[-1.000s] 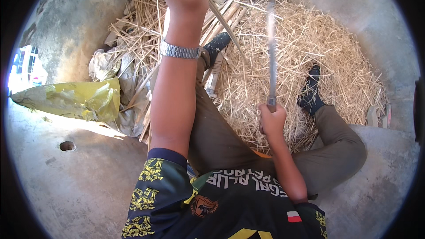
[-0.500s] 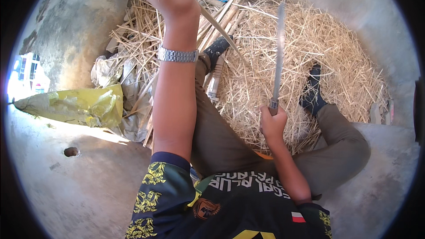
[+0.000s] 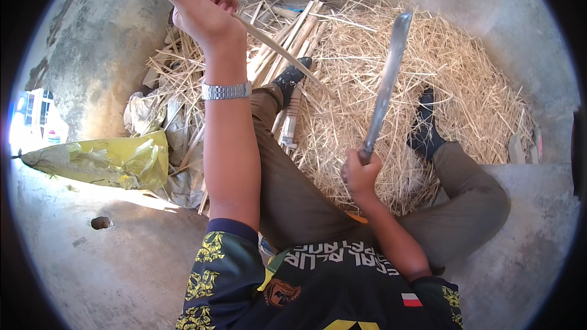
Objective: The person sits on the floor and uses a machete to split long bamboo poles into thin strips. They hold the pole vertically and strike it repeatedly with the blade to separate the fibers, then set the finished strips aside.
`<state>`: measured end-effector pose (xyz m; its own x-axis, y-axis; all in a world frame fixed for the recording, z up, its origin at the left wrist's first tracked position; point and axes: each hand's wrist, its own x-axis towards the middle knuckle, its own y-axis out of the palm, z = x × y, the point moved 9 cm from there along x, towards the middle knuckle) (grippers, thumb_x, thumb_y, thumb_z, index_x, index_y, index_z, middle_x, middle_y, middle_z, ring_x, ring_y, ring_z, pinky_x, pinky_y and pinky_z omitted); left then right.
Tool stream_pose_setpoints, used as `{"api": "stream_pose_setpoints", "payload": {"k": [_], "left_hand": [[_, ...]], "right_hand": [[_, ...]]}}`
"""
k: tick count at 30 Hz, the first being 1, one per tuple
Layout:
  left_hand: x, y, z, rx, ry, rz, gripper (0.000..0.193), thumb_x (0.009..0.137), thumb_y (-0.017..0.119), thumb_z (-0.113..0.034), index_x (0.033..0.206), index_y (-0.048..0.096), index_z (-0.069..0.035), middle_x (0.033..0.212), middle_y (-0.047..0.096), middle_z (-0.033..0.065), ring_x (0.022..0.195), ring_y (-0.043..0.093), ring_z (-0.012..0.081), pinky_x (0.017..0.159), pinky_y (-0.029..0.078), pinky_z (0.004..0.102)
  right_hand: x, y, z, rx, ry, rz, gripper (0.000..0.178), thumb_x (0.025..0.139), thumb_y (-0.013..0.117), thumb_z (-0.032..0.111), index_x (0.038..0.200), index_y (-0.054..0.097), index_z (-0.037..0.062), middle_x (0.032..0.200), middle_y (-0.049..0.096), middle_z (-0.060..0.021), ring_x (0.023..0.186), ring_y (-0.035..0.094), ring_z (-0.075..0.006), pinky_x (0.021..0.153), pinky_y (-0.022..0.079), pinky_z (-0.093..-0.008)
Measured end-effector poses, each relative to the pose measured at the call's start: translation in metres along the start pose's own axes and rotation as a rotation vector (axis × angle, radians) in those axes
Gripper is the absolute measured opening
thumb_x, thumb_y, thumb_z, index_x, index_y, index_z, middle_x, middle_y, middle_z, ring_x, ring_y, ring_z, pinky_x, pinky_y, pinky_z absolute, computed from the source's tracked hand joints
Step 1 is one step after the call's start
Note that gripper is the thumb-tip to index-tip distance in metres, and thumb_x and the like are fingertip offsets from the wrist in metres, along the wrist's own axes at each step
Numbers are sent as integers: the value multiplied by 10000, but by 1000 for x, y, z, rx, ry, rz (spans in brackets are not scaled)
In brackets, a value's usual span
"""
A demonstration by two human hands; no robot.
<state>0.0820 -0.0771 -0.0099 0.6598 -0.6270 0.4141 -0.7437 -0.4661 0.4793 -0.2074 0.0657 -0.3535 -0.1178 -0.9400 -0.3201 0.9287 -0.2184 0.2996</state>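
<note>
My left hand (image 3: 206,17), raised at the upper left with a metal-banded watch on the wrist, is closed around a long, thin bamboo strip (image 3: 275,47). One end of the strip reaches past the hand to the upper left; the other slopes down toward the straw between my legs. In my right hand (image 3: 362,176), near my right thigh, is the handle of a machete (image 3: 389,76). Its blade points up and slightly right, with the flat side showing, apart from the strip.
Pale straw-like shavings (image 3: 477,79) cover the floor around my feet. Split bamboo sticks (image 3: 299,33) lie behind my left foot. On the left are a yellow sack (image 3: 131,162) and a small hole (image 3: 102,223) in the concrete. Concrete walls (image 3: 116,43) curve around.
My left hand has moved left and slightly down with the strip, whose far end now shows. My right hand shifted slightly left and down, and the machete blade tilted right, turning its flat into view.
</note>
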Motion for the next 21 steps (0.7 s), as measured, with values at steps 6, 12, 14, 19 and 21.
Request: {"api": "stream_pose_setpoints", "payload": {"k": [6, 12, 14, 19, 21], "left_hand": [[-6, 11, 1, 34, 2, 53, 723, 892, 430, -833, 799, 351, -121, 652, 295, -16, 518, 284, 126, 498, 220, 289], [-8, 33, 5, -81, -65, 239, 735, 892, 421, -842, 735, 316, -132, 607, 204, -34, 527, 164, 130, 516, 160, 307], [-9, 31, 9, -74, -98, 246, 750, 886, 404, -855, 694, 281, -141, 597, 168, -43, 533, 141, 128, 524, 138, 308], [-14, 41, 12, -96, -142, 281, 766, 869, 400, -872, 675, 270, -142, 599, 166, -45, 528, 130, 125, 522, 136, 310], [-12, 35, 11, -87, -134, 273, 769, 862, 402, -876, 678, 268, -142, 604, 169, -44, 525, 119, 124, 518, 134, 307]], "right_hand": [[-7, 12, -14, -701, 220, 204, 241, 831, 678, 184, 694, 561, 24, 581, 571, -60, 485, 543, -157, 492, 435, -364], [-20, 17, 49, -405, -53, 72, 214, 915, 663, 132, 752, 578, 23, 610, 572, -11, 557, 504, -79, 539, 412, -305], [-20, 17, 46, -355, -81, 93, 201, 938, 665, 116, 781, 584, 23, 626, 572, 1, 573, 496, -58, 550, 412, -294], [4, 6, -19, -780, 230, 228, 249, 864, 689, 202, 745, 585, 10, 620, 584, -44, 538, 525, -134, 549, 432, -346], [-1, 6, -4, -816, 189, 209, 267, 836, 690, 225, 732, 582, 4, 619, 590, -64, 538, 546, -174, 557, 439, -371]]}}
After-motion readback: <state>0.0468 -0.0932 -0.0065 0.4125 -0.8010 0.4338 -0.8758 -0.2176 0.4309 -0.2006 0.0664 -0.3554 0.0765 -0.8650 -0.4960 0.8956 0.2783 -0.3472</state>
